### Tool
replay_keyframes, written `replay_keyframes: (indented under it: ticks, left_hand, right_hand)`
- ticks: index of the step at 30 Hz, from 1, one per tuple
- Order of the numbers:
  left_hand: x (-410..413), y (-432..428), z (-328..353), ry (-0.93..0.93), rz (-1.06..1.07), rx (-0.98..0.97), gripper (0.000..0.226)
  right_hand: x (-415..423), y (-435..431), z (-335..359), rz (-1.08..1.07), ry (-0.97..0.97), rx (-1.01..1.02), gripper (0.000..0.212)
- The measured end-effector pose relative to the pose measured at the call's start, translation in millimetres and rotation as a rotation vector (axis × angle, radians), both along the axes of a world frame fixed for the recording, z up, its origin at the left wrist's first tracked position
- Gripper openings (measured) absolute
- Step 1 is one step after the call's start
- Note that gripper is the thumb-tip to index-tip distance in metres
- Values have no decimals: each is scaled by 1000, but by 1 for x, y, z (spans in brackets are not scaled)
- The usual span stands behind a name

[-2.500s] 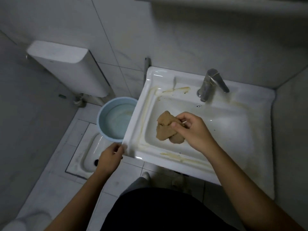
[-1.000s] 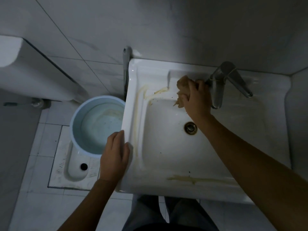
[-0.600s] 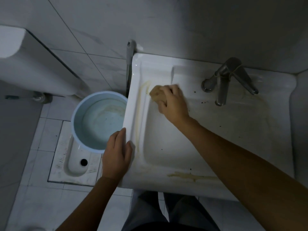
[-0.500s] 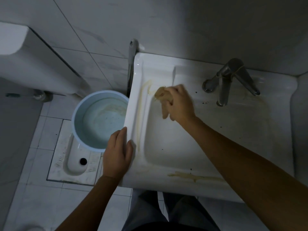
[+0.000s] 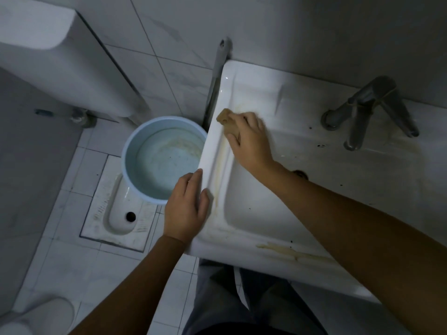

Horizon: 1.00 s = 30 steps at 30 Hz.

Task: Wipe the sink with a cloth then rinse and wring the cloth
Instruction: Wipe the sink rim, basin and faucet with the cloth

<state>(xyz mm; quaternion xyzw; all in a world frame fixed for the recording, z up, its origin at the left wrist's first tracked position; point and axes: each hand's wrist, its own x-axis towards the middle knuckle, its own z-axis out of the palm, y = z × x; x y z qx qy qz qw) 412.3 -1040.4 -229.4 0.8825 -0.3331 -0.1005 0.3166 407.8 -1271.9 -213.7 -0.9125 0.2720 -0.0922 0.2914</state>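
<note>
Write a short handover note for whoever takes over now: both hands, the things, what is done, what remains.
Left hand: rests on the left edge of the white ceramic sink.
Right hand: holds the crumpled tan cloth pressed on the left rim, far end.
Done: wiping begun.
Left to do: the yellowish streak along the left rim, the yellowish smear on the front rim, then rinse and wring the cloth at the grey metal tap; no water runs.
</note>
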Motion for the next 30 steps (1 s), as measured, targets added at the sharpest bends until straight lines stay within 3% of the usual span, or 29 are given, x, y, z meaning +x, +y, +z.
replay_keyframes:
  ticks: [5, 11, 14, 17, 22, 27, 30]
  left_hand:
    - [0, 0, 1, -3, 5, -12, 48]
    - [1, -1, -1, -23, 1, 6, 48]
    - [0, 0, -1, -35, 0, 11, 48]
    - [0, 0, -1, -48, -1, 20, 48]
    - [-1, 0, 4, -42, -2, 18, 49]
    - [-2, 0, 4, -54, 7, 28, 49]
    - [-3, 1, 3, -60, 8, 35, 50]
  right_hand:
    - [-51, -4, 7, 301, 52, 152, 43]
    - [6, -42, 10, -150, -88, 71, 48]
    - [26, -28, 4, -107, -52, -80, 32]
    - [12, -7, 0, -102, -74, -83, 32]
    - [-34, -18, 1, 255, -56, -36, 31]
    - [-8, -56, -5, -56, -89, -57, 33]
    - [7, -23, -11, -51, -119, -83, 34]
